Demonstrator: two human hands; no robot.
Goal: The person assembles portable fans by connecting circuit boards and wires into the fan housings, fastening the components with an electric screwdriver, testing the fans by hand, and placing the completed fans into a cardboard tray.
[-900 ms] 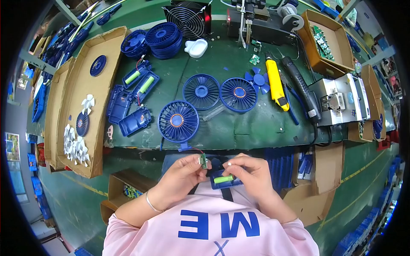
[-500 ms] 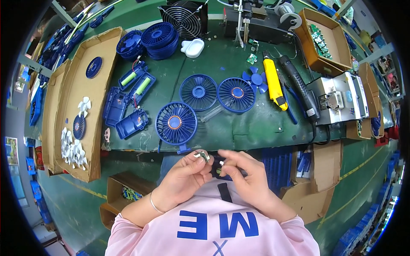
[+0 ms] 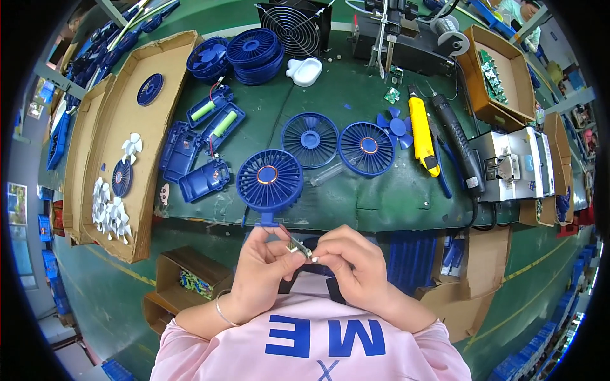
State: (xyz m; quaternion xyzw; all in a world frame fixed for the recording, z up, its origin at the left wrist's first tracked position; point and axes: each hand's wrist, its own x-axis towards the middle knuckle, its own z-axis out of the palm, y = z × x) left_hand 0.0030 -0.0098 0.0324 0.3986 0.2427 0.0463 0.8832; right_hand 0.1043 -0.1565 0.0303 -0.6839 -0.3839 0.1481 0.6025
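Note:
Close to my body, below the bench's front edge, my left hand (image 3: 262,261) pinches a small green circuit board (image 3: 299,247) with pale parts on it. The fingertips of my right hand (image 3: 354,259) are closed on a tiny white piece (image 3: 314,259), held at the board's right end. Whether the piece is fixed to the board I cannot tell. Just beyond my left fingers, a blue fan head (image 3: 269,181) lies at the bench edge. Two round blue fan grilles, one a plain fan cover (image 3: 309,141) and one with an orange ring (image 3: 367,147), lie behind it.
Blue handle shells (image 3: 203,181) with green batteries (image 3: 223,124) lie on the left. A cardboard tray (image 3: 143,190) holds white fan blades (image 3: 111,213). To the right are a yellow-handled cutter (image 3: 419,130), a black electric screwdriver (image 3: 459,143) and a metal machine (image 3: 511,165).
My right hand has moved left with the white piece, bringing it against the circuit board in my left hand. The bench appears shifted slightly right in view.

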